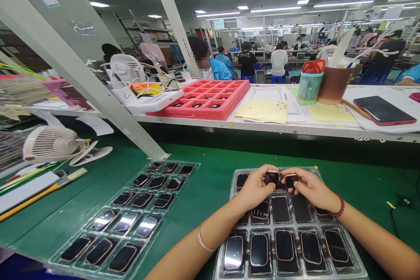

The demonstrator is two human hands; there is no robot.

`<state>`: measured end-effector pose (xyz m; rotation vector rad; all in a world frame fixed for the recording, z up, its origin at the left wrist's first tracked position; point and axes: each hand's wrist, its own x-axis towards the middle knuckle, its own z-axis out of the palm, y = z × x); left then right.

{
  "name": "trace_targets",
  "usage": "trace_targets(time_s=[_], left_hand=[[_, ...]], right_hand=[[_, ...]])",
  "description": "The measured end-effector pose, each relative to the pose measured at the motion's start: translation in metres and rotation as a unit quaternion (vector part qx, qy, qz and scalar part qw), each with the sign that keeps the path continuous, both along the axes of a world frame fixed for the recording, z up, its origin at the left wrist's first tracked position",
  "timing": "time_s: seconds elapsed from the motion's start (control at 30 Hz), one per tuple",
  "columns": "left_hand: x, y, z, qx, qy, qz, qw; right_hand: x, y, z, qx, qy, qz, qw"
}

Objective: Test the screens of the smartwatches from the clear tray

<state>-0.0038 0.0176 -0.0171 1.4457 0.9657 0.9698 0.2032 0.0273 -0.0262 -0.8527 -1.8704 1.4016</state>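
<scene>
My left hand pinches a dark, gold-rimmed watch case between thumb and fingers. A similar watch case is held in my right hand, close beside the first. Both hands are above the back rows of a clear plastic tray on the green bench. Watch cases lie in many of its pockets, and two pockets in the middle row show only dark bottoms. To the left lies a second clear tray, with rows of watch cases in its pockets.
A white fan, a brush and papers are at the left. A slanted metal post meets the bench. The raised shelf bears a red foam tray, cups and a phone. People sit beyond it.
</scene>
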Motion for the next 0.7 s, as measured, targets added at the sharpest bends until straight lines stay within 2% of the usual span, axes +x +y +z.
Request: trace_targets(time_s=[0.27, 0.47, 0.7], left_hand=[[-0.0012, 0.0023, -0.004, 0.007, -0.019, 0.004, 1.0], [-0.0015, 0.0042, -0.0094, 0.02, -0.019, -0.008, 1.0], [-0.0015, 0.0032, -0.0081, 0.017, 0.008, 0.003, 1.0]], right_hand=[[-0.0001, 0.0008, -0.0017, -0.018, 0.015, -0.008, 1.0], [0.0013, 0.0013, -0.0058, 0.015, 0.027, 0.004, 1.0], [0.0025, 0.002, -0.0081, 0.025, 0.026, 0.011, 0.999]])
